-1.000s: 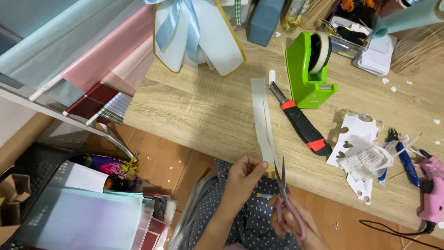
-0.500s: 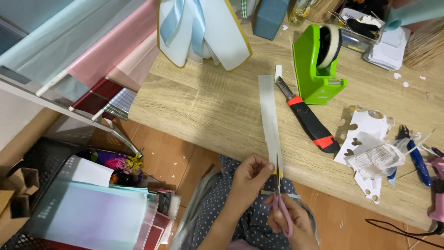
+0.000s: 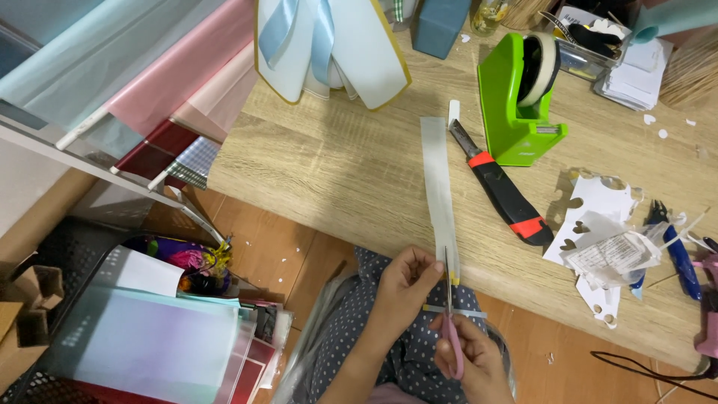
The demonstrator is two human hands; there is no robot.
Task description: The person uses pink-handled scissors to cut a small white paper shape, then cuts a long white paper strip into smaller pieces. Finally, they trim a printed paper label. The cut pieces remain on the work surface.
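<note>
My left hand [image 3: 404, 283] pinches the near end of a long translucent white strip [image 3: 437, 187] that lies lengthwise on the wooden table [image 3: 336, 164] and hangs over its front edge. My right hand [image 3: 479, 363] grips pink-handled scissors [image 3: 451, 314], whose blades point up along the strip's near end, right beside my left fingers. A thin sliver of strip sticks out sideways by the blades. Both hands sit over my lap, in dotted dark fabric.
A black and red utility knife [image 3: 501, 187] lies right of the strip, a green tape dispenser [image 3: 520, 105] behind it. Paper scraps with cut-out hearts [image 3: 598, 232], a blue tool [image 3: 677, 251], a ribbon bow [image 3: 329, 45]. Rolls of wrapping sheets [image 3: 127, 75] at left, a crate of papers [image 3: 149, 329] below.
The view has shifted, so the table sits lower and further right. My hands stay at the strip's near end and the scissors have moved up along it.
</note>
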